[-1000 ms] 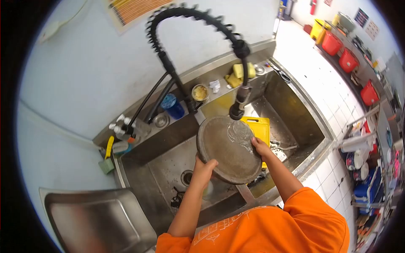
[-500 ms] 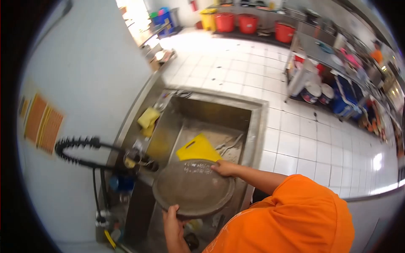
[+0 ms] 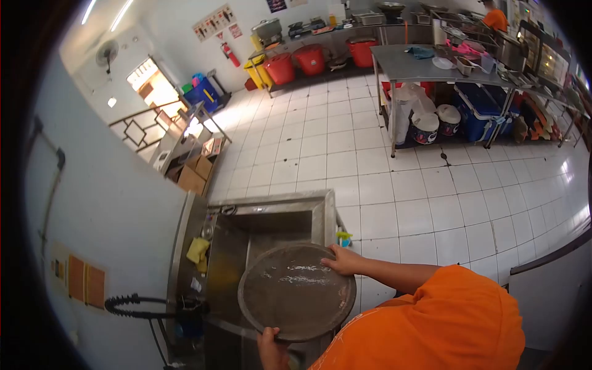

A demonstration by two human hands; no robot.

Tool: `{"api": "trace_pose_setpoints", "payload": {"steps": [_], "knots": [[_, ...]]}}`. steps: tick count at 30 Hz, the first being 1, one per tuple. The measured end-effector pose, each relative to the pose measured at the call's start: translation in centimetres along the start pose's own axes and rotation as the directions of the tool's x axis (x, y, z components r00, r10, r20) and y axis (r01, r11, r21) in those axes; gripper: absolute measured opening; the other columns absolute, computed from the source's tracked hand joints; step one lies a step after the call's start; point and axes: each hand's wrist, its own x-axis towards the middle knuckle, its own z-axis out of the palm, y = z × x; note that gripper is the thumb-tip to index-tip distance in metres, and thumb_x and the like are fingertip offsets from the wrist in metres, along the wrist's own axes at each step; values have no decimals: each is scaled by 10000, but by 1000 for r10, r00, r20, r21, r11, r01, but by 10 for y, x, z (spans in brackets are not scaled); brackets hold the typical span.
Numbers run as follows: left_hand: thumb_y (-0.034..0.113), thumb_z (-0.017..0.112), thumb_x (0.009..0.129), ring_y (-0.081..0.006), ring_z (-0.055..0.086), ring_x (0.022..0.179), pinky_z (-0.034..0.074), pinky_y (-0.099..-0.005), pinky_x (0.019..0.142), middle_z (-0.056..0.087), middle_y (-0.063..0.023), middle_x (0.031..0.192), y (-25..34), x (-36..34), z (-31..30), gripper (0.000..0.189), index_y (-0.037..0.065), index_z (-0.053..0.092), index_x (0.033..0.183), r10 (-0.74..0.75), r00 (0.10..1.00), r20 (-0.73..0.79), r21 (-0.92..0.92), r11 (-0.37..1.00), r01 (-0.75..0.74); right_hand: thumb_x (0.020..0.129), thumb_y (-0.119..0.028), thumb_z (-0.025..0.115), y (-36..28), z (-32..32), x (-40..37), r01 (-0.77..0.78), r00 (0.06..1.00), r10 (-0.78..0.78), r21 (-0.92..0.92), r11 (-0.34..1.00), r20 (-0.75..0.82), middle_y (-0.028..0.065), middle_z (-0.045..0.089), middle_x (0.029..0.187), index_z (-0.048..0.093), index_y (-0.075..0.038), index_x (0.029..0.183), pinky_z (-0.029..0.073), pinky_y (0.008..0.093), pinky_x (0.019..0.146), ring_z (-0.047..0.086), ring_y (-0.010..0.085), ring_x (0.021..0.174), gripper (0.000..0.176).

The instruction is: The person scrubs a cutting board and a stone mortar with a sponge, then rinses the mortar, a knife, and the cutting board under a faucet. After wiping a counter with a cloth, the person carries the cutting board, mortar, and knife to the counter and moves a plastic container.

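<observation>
The left hand (image 3: 271, 348) is cut off by the lower edge, its thumb on the near left rim of a round grey-brown pan (image 3: 296, 293); the fingers beneath are hidden. The right hand (image 3: 343, 260) grips the far right rim, thumb on top. The pan, wet and shiny at its centre, lies at the lower middle of the frame, blocking part of the stainless-steel sink (image 3: 277, 223). At lower left, the black spring-coil faucet (image 3: 139, 306) is partly lost in shadow; yellow sponges (image 3: 198, 250) sit on the ledge above it. Red plastic tubs (image 3: 309, 60) stand at upper middle, and a grey metal table (image 3: 441, 65) at upper right. A second ago the pan was under the running faucet; now it is away from it, and the view takes in more of the white-tiled floor (image 3: 370, 185).
</observation>
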Motion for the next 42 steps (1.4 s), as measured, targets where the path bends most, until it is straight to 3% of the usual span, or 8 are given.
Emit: {"api": "trace_pose_setpoints", "payload": {"steps": [4, 7, 13, 21, 27, 34, 38, 42], "knots": [[45, 435, 657, -281, 505, 981, 459, -480, 803, 496, -122, 1063, -13, 9, 89, 464, 1, 430, 1119, 191, 975, 118, -26, 982, -189, 824, -355, 544, 27, -84, -15, 125, 964, -82, 159, 979, -255, 255, 552, 1042, 392, 15, 1194, 430, 402, 823, 547, 379, 964, 545], [-21, 399, 593, -258, 475, 1024, 426, -405, 857, 466, -123, 1136, -27, 13, 161, 621, 30, 384, 1211, 162, 958, 238, -87, 986, -145, 818, -331, 558, 48, -160, -30, 122, 931, -47, 187, 975, -361, 252, 560, 1032, 382, -9, 1209, 432, 396, 824, 550, 372, 965, 537], [25, 430, 603, -293, 513, 958, 456, -448, 809, 508, -128, 1028, -50, 58, 283, 453, 12, 458, 1055, -3, 948, 319, -173, 983, 62, 796, -270, 577, 87, -296, -40, 150, 843, -46, 152, 977, -536, 230, 582, 1002, 378, -23, 1216, 438, 374, 818, 570, 354, 945, 526], [37, 437, 628, -301, 513, 980, 460, -446, 804, 507, -141, 1073, -37, 144, 445, 454, -14, 434, 1079, -27, 852, 523, 103, 994, -32, 794, -257, 585, 151, -404, 13, 43, 802, 146, 299, 953, -579, 240, 565, 1039, 369, -1, 1211, 424, 367, 840, 563, 339, 974, 535], [-15, 415, 653, -234, 534, 910, 501, -361, 691, 509, -112, 1040, -19, 231, 607, 552, 51, 383, 1200, -182, 744, 643, 224, 974, 45, 809, -247, 576, 224, -514, 97, 35, 617, 118, 178, 983, -778, 249, 547, 1059, 373, -5, 1208, 411, 365, 861, 542, 345, 1007, 509], [30, 435, 648, -279, 547, 903, 513, -381, 670, 513, -142, 1046, -1, 309, 768, 537, -12, 381, 1180, -325, 681, 657, 479, 877, -44, 810, -192, 572, 228, -612, 123, -30, 447, 329, 354, 935, -832, 237, 544, 1066, 399, 15, 1182, 393, 360, 875, 534, 345, 1005, 460], [43, 461, 678, -220, 537, 847, 504, -347, 643, 506, -108, 1008, -3, 320, 869, 536, 16, 363, 1204, -363, 584, 726, 533, 834, -144, 804, -203, 584, 266, -670, 141, 5, 411, 430, 473, 881, -804, 238, 542, 1072, 401, 19, 1183, 398, 363, 872, 533, 343, 1012, 475], [57, 493, 704, -188, 523, 825, 510, -359, 641, 492, -102, 999, -34, 349, 965, 532, 34, 347, 1214, -423, 541, 727, 559, 822, -109, 801, -213, 598, 307, -757, 163, -203, 343, 403, 352, 914, -848, 241, 548, 1064, 393, 23, 1185, 411, 361, 861, 538, 320, 1009, 495]]}}
